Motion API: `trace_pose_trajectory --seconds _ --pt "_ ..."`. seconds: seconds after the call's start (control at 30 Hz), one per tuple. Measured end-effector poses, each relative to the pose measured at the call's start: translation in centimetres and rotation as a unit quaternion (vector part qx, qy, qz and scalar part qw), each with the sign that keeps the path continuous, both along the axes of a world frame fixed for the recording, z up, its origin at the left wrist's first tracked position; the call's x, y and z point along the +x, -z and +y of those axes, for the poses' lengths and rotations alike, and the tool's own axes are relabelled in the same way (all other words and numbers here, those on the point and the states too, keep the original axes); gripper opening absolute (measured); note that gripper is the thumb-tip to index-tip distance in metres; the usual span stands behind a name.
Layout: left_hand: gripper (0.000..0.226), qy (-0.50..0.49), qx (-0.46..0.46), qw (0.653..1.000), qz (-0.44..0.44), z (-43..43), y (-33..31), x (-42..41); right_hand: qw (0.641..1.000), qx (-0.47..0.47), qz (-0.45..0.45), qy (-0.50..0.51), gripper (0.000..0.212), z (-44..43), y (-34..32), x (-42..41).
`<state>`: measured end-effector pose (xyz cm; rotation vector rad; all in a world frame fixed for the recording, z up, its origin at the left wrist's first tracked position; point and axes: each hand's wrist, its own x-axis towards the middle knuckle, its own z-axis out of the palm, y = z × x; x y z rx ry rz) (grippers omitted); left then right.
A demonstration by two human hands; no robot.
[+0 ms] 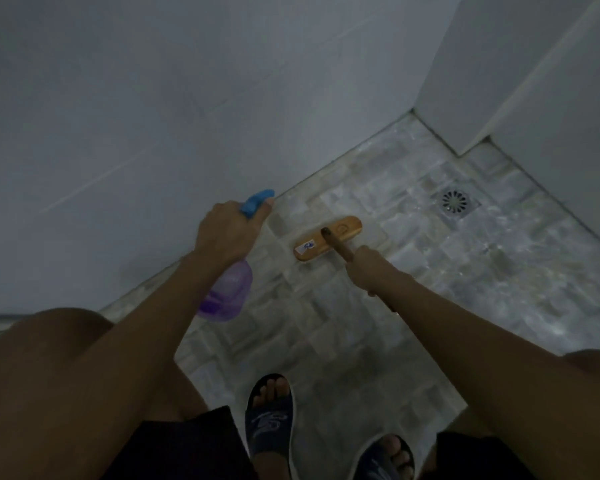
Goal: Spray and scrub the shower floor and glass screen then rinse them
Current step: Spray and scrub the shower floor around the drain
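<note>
The fingers (262, 212) of our left hand (226, 233) curl round the neck of a purple spray bottle (227, 296). One finger lies along its blue trigger head (255, 201), and the nozzle points at the foot of the wall (153, 116). Our right hand (366, 268) is closed round the wooden handle of a scrub brush (329, 239); how its fingers lie we cannot tell. The brush head sits flat on the glistening tiled shower floor (430, 271), between the bottle and the round floor drain (455, 202).
</note>
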<state>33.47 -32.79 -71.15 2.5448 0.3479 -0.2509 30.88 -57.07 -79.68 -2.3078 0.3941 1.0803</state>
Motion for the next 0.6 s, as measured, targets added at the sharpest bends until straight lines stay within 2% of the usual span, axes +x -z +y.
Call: trace_pose_trajectory --seconds 0.1,0.2,0.33,0.4,0.47,0.6 --pt "0.075 -0.011 0.007 1.000 0.003 0.3 0.9 -0.9 0.999 0.012 0.023 -0.035 0.036 0.4 1.4 -1.6" --pt "0.075 -0.007 -0.006 1.000 0.021 1.2 0.8 -1.6 0.994 -0.020 0.073 -0.077 0.043 -0.1 1.1 -4.2" --pt "0.083 -0.029 -0.004 0.999 0.015 1.9 0.9 -0.9 0.984 -0.051 0.105 -0.134 0.037 0.7 0.1 -3.8" --pt "0.091 -0.051 0.001 0.999 -0.006 1.9 0.7 -0.2 0.990 -0.027 0.090 -0.108 0.027 2.3 0.8 -1.1" --pt "0.093 -0.069 -0.009 0.997 -0.026 2.1 0.3 1.0 0.998 0.015 0.042 -0.049 0.034 4.3 2.2 2.1" --pt "0.071 -0.053 -0.073 0.994 -0.056 2.0 -0.5 2.2 0.998 0.057 -0.020 0.016 0.041 8.1 4.3 7.2"
